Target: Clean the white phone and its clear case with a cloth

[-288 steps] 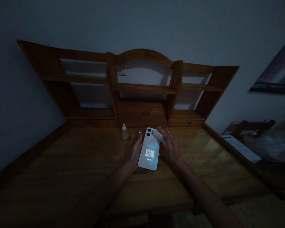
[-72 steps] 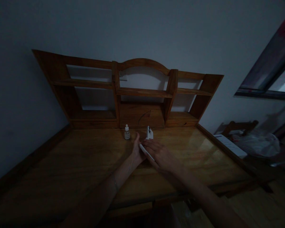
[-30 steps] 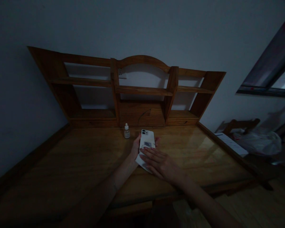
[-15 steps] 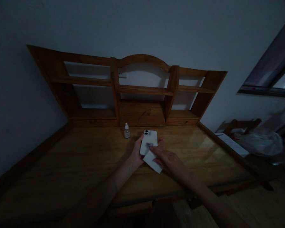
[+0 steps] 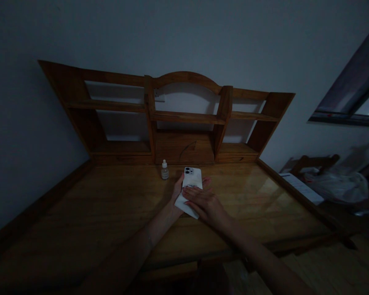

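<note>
One phone lies just below the center of the frame, pale back facing you, lens cluster at its upper-left corner. Your left hand grips the phone: the thumb lies along its left edge, and fingertips show beyond its right edge. One white sheet covers the lower part of the phone and extends past it toward the bottom of the frame; you cannot tell whether it is cloth or paper. Your right hand lies over the sheet and the lower phone, fingers extended and close together, thumb lower on the sheet. You cannot tell whether the right fingers also pinch the sheet.

Near the phone, to its left in the frame, one dropper bottle with a white top stands upright on the wooden worktop; neither hand touches it.

Behind the bottle, across the middle of the frame, a wooden shelf unit stands at the rear of the worktop. A wall socket shows through its central opening.

At the right of the frame, beyond the worktop's raised edge, locate a white printed paper, a clear plastic bag and a wooden chair back. A window occupies the upper right.
</note>
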The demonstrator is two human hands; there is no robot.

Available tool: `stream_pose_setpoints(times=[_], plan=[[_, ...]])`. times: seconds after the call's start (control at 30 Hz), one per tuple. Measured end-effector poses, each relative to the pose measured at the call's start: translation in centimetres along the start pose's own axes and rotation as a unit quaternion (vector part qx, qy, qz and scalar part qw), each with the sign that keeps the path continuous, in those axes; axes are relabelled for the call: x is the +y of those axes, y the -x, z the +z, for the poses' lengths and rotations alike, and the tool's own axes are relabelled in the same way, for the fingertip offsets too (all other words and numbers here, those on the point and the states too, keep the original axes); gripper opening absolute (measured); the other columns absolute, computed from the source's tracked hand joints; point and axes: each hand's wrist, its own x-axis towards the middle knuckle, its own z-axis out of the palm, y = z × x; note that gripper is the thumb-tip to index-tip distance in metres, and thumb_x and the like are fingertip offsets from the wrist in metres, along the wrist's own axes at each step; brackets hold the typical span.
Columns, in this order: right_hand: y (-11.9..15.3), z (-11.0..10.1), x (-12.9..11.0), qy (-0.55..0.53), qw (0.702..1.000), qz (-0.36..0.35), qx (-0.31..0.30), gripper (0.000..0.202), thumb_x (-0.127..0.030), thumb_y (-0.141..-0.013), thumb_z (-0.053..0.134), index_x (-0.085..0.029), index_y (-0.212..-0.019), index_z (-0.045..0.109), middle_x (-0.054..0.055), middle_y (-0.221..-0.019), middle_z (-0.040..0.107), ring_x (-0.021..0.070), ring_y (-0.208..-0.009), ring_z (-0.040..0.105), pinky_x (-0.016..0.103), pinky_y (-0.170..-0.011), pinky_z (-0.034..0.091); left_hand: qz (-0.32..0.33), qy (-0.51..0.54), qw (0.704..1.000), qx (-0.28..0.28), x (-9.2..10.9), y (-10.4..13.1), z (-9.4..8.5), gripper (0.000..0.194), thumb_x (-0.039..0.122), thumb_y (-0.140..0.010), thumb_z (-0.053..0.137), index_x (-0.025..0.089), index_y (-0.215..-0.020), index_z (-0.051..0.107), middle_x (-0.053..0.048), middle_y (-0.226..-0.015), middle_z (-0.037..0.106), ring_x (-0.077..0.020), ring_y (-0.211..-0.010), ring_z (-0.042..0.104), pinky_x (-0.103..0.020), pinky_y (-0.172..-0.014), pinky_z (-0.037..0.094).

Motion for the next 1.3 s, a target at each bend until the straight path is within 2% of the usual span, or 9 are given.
stream_pose_setpoints(times=[0.13, 0.27, 0.37, 0.47, 0.6, 0.77, 0.93, 1.17, 1.3], plan=[[-1.1, 0.7, -0.5, 0.016, 1.0, -0.014, -0.003, 0.042, -0.026, -0.1, 0.05, -0.024, -0.142, 0.051, 0.005, -0.137, 0.061, 0.0188, -0.131, 0.053, 0.043, -0.113, 0.042, -0.002, 0.009, 1.0, -0.024, -0.1, -0.2, -0.4, 0.074, 0.062, -0.092, 0.032, 0.003, -0.131, 0.052, -0.023, -0.118, 0.066, -0.0341, -0.119, 0.059, -0.051, -0.105, 0.042], [-1.0, 0.7, -0.2, 0.038, 0.999, -0.035, -0.005, 0.04, -0.025, -0.101, 0.048, -0.023, -0.14, 0.052, 0.006, -0.138, 0.06, 0.0181, -0.132, 0.053, 0.042, -0.115, 0.04, -0.004, 0.017, 0.999, -0.027, -0.2, -0.2, -0.1, 0.078, 0.064, -0.092, 0.029, 0.002, -0.136, 0.048, -0.023, -0.123, 0.064, -0.0342, -0.12, 0.059, -0.05, -0.105, 0.042], [-0.2, 0.1, 0.4, 0.046, 0.997, -0.053, -0.015, 0.041, -0.024, -0.101, 0.048, -0.023, -0.141, 0.05, 0.005, -0.14, 0.058, 0.0175, -0.134, 0.05, 0.043, -0.117, 0.036, -0.01, 0.013, 1.0, -0.022, -0.1, -0.2, 0.3, 0.08, 0.063, -0.092, 0.028, 0.001, -0.141, 0.043, -0.025, -0.123, 0.063, -0.0332, -0.117, 0.061, -0.051, -0.105, 0.041], [0.6, -0.8, 0.8, 0.045, 0.998, -0.039, -0.026, 0.044, -0.024, -0.1, 0.049, -0.024, -0.144, 0.047, 0.004, -0.142, 0.056, 0.0185, -0.137, 0.046, 0.044, -0.118, 0.035, -0.003, -0.01, 1.0, -0.011, -0.1, -0.1, 0.7, 0.078, 0.061, -0.093, 0.028, 0.002, -0.142, 0.042, -0.025, -0.12, 0.065, -0.0331, -0.114, 0.063, -0.05, -0.104, 0.042], [1.4, -1.9, 1.1, 0.032, 0.999, -0.024, -0.029, 0.046, -0.024, -0.1, 0.049, -0.027, -0.146, 0.044, 0.003, -0.142, 0.056, 0.0184, -0.135, 0.048, 0.045, -0.117, 0.036, 0.013, -0.024, 1.0, -0.003, 0.1, 0.3, 1.3, 0.078, 0.058, -0.094, 0.031, -0.003, -0.142, 0.042, -0.026, -0.12, 0.065, -0.0334, -0.115, 0.062, -0.046, -0.102, 0.044], [2.1, -3.0, 1.2, 0.02, 0.999, 0.004, -0.033, 0.045, -0.024, -0.099, 0.051, -0.028, -0.144, 0.046, 0.003, -0.143, 0.056, 0.0194, -0.135, 0.048, 0.046, -0.116, 0.039, 0.005, -0.011, 1.0, 0.003, 0.1, 0.7, 1.6, 0.075, 0.057, -0.094, 0.034, 0.002, -0.144, 0.042, -0.024, -0.125, 0.063, -0.033, -0.116, 0.061, -0.046, -0.102, 0.044], [2.3, -4.0, 1.0, 0.01, 0.999, 0.011, -0.046, 0.046, -0.023, -0.099, 0.052, -0.029, -0.144, 0.047, 0.003, -0.143, 0.055, 0.0191, -0.135, 0.049, 0.045, -0.114, 0.042, -0.006, -0.016, 1.0, -0.015, 0.1, 0.6, 1.4, 0.077, 0.058, -0.093, 0.036, 0.0, -0.143, 0.042, -0.025, -0.125, 0.063, -0.0341, -0.117, 0.061, -0.048, -0.103, 0.043], [1.6, -2.5, 1.1, 0.028, 0.999, -0.004, -0.026, 0.047, -0.025, -0.099, 0.051, -0.028, -0.146, 0.044, 0.004, -0.142, 0.056, 0.0191, -0.135, 0.048, 0.044, -0.116, 0.039, 0.015, -0.013, 1.0, -0.02, 0.2, 0.4, 1.0, 0.078, 0.057, -0.094, 0.035, -0.001, -0.146, 0.037, -0.026, -0.128, 0.061, -0.0328, -0.121, 0.059, -0.043, -0.105, 0.041], [0.7, -1.2, 0.7, 0.054, 0.998, -0.013, -0.025, 0.047, -0.027, -0.099, 0.052, -0.026, -0.145, 0.045, 0.005, -0.141, 0.057, 0.0207, -0.137, 0.046, 0.046, -0.115, 0.04, -0.01, -0.007, 0.999, -0.034, 0.3, 0.0, 0.4, 0.08, 0.059, -0.093, 0.034, 0.001, -0.147, 0.035, -0.025, -0.127, 0.061, -0.0336, -0.121, 0.059, -0.047, -0.105, 0.041]])
